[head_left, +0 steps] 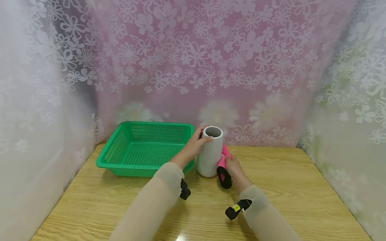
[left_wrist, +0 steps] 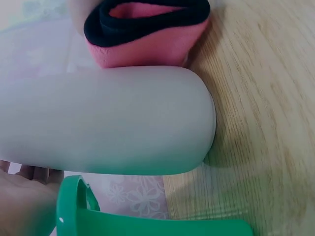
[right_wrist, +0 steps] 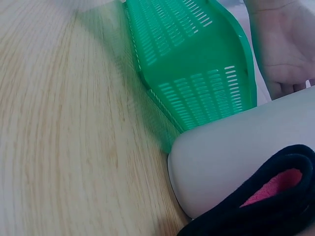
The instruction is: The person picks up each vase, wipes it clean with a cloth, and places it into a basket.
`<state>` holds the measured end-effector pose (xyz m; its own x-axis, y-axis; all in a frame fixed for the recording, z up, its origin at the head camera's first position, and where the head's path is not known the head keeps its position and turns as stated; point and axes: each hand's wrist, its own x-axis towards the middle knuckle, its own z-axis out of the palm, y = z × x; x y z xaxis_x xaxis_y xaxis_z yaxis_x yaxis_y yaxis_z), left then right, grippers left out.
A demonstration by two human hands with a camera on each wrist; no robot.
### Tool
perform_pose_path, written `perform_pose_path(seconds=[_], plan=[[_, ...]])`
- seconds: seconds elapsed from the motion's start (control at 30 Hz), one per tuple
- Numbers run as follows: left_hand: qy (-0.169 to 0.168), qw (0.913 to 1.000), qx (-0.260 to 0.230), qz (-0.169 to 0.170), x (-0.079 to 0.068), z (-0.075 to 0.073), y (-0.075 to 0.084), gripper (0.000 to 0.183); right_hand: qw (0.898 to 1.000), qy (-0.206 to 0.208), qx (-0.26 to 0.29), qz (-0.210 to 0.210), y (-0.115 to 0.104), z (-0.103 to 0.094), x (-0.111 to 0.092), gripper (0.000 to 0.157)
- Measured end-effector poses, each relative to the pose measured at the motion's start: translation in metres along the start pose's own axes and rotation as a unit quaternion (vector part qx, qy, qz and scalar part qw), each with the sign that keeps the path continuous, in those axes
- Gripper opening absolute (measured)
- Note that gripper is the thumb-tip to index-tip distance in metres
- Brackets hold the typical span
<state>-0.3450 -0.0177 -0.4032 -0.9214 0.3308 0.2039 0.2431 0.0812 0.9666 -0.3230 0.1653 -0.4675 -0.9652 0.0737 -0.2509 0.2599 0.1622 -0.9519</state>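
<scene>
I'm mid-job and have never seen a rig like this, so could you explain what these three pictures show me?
There is no robot here: a person is working bare-handed. The wide picture comes from a camera on the head, looking forward and down. The two close-ups come from the black wrist cameras, one per wrist. On the wooden table stand a green basket and, right of it, an upright white vase. The left hand holds the vase near its rim; the right hand holds a pink-and-black cloth against its side.
</scene>
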Motion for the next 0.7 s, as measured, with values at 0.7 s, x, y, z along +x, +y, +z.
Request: perform_pose_path(seconds=[0.7], plan=[[0.04, 0.9962, 0.077, -0.003, -0.004, -0.007, 0.014, 0.067, 1.0, 0.014, -0.017, 0.001, -0.01, -0.014, -0.003, 0.058]])
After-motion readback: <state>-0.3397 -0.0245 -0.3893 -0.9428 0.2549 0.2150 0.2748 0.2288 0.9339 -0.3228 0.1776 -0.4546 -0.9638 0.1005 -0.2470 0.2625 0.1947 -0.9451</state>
